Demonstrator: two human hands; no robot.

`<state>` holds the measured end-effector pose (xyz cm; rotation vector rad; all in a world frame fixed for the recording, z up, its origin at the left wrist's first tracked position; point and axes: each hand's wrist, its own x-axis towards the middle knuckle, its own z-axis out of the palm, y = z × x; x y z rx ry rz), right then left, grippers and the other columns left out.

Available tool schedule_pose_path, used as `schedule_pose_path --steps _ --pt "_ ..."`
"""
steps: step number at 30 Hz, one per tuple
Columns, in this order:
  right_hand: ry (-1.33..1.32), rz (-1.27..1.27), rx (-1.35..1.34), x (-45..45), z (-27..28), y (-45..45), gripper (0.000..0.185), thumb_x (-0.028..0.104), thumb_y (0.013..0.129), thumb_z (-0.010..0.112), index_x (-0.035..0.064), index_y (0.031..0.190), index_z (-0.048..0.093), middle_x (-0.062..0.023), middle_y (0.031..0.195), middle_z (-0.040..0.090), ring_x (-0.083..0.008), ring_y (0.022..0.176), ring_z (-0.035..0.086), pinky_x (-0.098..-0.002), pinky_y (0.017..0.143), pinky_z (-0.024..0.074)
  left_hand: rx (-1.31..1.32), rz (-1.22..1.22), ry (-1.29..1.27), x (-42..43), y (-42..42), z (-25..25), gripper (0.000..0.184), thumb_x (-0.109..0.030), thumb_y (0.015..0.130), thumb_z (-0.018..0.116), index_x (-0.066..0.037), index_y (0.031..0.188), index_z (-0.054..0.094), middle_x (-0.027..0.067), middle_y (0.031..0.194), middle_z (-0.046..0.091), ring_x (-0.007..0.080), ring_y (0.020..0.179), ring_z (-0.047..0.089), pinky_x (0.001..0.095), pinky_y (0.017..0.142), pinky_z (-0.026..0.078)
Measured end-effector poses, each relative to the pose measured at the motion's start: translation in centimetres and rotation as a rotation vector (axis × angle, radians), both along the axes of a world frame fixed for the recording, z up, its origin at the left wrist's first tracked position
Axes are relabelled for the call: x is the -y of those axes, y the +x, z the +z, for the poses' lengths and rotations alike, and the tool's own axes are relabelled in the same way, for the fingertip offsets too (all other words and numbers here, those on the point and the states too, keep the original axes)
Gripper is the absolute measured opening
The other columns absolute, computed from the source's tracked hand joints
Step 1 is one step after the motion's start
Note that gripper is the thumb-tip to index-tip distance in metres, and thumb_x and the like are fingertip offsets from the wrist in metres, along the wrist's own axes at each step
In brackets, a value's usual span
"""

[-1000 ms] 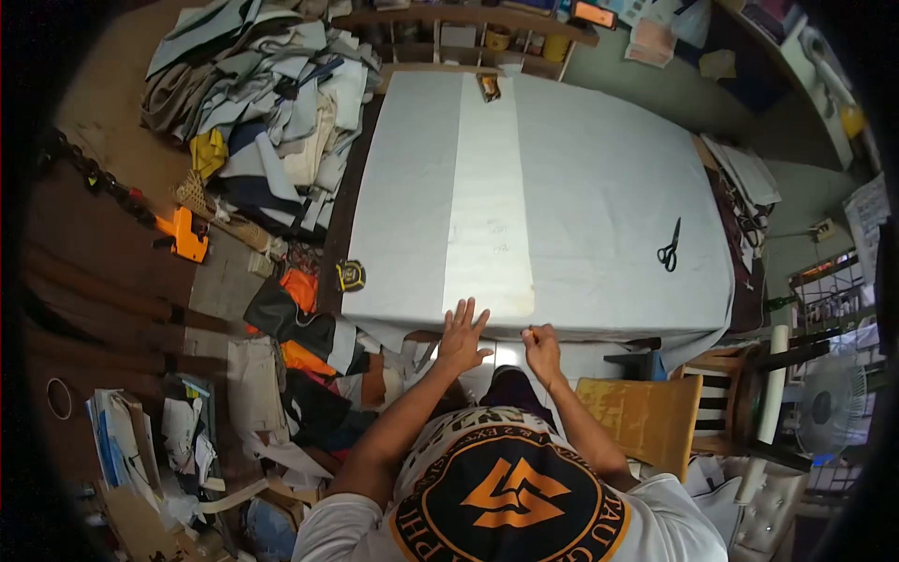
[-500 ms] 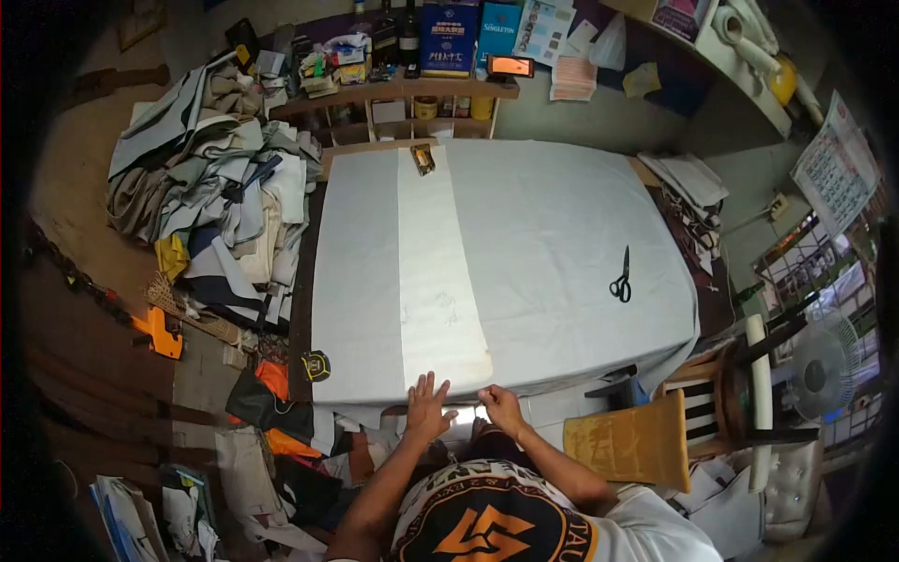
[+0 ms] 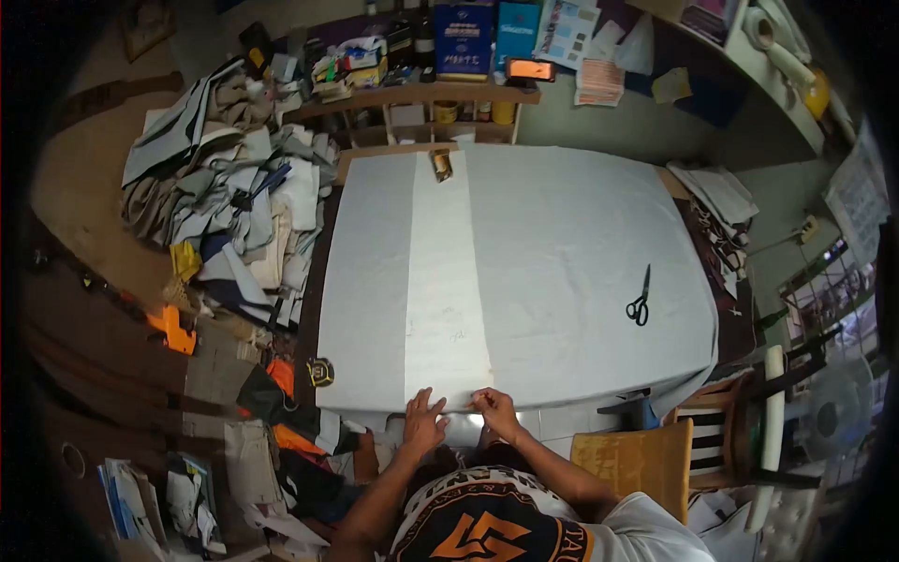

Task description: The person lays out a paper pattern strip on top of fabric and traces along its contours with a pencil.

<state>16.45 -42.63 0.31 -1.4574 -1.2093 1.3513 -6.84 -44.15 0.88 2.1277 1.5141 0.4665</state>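
A long white paper strip [image 3: 448, 272], tapering toward the far side, lies on a grey cloth [image 3: 581, 253] spread over the table. My left hand [image 3: 424, 421] rests with its fingers stretched out on the near end of the strip, at the table's front edge. My right hand [image 3: 494, 412] is closed in a pinch by the strip's near right corner; what its fingertips hold, if anything, is too small to make out. Faint pencil-like marks show on the strip. A small dark and gold object [image 3: 441, 166] sits on its far end.
Black scissors [image 3: 640, 298] lie on the cloth's right part. A black and yellow tape measure [image 3: 320, 372] sits at the near left corner. Fabric scraps [image 3: 234, 187] are heaped on the left. A wooden chair [image 3: 637, 459] stands at the near right.
My right hand has moved in to the strip's near right corner. My left hand still lies at the near end, its fingers slightly shifted. The whole view has shifted a little.
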Motion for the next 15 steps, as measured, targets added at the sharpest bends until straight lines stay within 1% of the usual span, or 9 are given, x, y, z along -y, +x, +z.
schedule_pose_path --steps 2,3,4,5,6,8,11,14,15 --pt "0.007 -0.010 0.000 -0.2 -0.3 0.6 0.021 0.020 0.106 0.066 -0.0006 0.105 0.072 -0.0030 0.090 0.074 -0.0102 0.084 0.065 -0.0290 0.080 0.0551 -0.015 0.018 0.026 0.1 0.0 -1.4 0.059 -0.023 0.084 0.077 -0.011 0.141 0.066 0.0242 0.160 0.042 0.0424 0.150 0.037 0.0625 0.121 0.031" --pt "0.026 -0.072 -0.026 -0.4 0.8 0.5 0.020 0.018 0.106 0.066 0.0003 0.103 0.073 -0.0023 0.089 0.074 -0.0105 0.083 0.065 -0.0292 0.080 0.0549 -0.016 0.016 0.048 0.1 0.0 -2.3 0.059 -0.024 0.084 0.076 -0.010 0.140 0.067 0.0250 0.161 0.040 0.0436 0.151 0.036 0.0639 0.121 0.030" --pt "0.056 -0.101 -0.231 -0.5 -2.9 1.1 0.019 0.017 0.106 0.066 0.0005 0.100 0.073 -0.0018 0.088 0.073 -0.0104 0.081 0.065 -0.0285 0.079 0.0537 -0.017 0.007 0.024 0.4 0.0 -1.1 0.060 -0.023 0.086 0.073 -0.010 0.144 0.063 0.0269 0.162 0.038 0.0443 0.152 0.033 0.0630 0.123 0.027" --pt "-0.002 -0.060 -0.194 -1.2 2.0 0.9 0.019 0.017 0.106 0.065 0.0003 0.100 0.072 -0.0008 0.087 0.071 -0.0094 0.081 0.063 -0.0274 0.077 0.0521 -0.040 -0.020 -0.031 0.6 0.0 0.7 0.062 -0.021 0.091 0.069 -0.010 0.150 0.057 0.0268 0.166 0.033 0.0468 0.155 0.028 0.0619 0.124 0.025" --pt "-0.035 -0.055 -0.212 -1.4 2.3 1.1 0.020 0.017 0.106 0.065 -0.0009 0.101 0.072 -0.0012 0.086 0.071 -0.0091 0.081 0.063 -0.0258 0.077 0.0511 -0.019 -0.002 -0.025 1.1 0.0 0.7 0.061 -0.024 0.095 0.066 -0.009 0.153 0.053 0.0263 0.169 0.028 0.0457 0.157 0.024 0.0621 0.125 0.022" --pt "-0.069 -0.040 -0.208 -1.6 2.9 1.7 0.020 0.016 0.107 0.064 -0.0020 0.104 0.073 -0.0026 0.087 0.072 -0.0089 0.081 0.063 -0.0245 0.077 0.0504 -0.071 0.005 -0.039 1.3 0.3 -0.2 0.059 -0.028 0.098 0.062 -0.010 0.154 0.053 0.0235 0.171 0.025 0.0434 0.160 0.019 0.0611 0.127 0.019" --pt "-0.050 0.003 -0.182 -2.0 3.0 2.5 0.021 0.016 0.106 0.065 -0.0031 0.105 0.073 -0.0037 0.088 0.072 -0.0096 0.081 0.064 -0.0247 0.077 0.0507 -0.048 0.005 0.000 1.6 0.2 -0.7 0.058 -0.027 0.098 0.061 -0.011 0.154 0.053 0.0222 0.171 0.025 0.0420 0.160 0.019 0.0592 0.127 0.019" --pt "-0.039 -0.008 -0.163 -2.4 3.4 2.3 0.021 0.015 0.106 0.064 -0.0039 0.107 0.073 -0.0047 0.089 0.074 -0.0094 0.080 0.063 -0.0250 0.075 0.0496 -0.020 -0.011 -0.007 1.2 -0.1 0.3 0.058 -0.026 0.097 0.062 -0.011 0.153 0.054 0.0205 0.172 0.024 0.0403 0.161 0.018 0.0585 0.128 0.020" --pt "-0.035 -0.009 -0.156 -2.5 3.5 1.9 0.021 0.015 0.106 0.064 -0.0039 0.107 0.073 -0.0047 0.089 0.074 -0.0094 0.080 0.063 -0.0250 0.075 0.0496 -0.013 -0.012 -0.005 1.0 -0.4 0.4 0.057 -0.023 0.095 0.063 -0.010 0.150 0.056 0.0189 0.170 0.030 0.0384 0.158 0.025 0.0570 0.127 0.023"
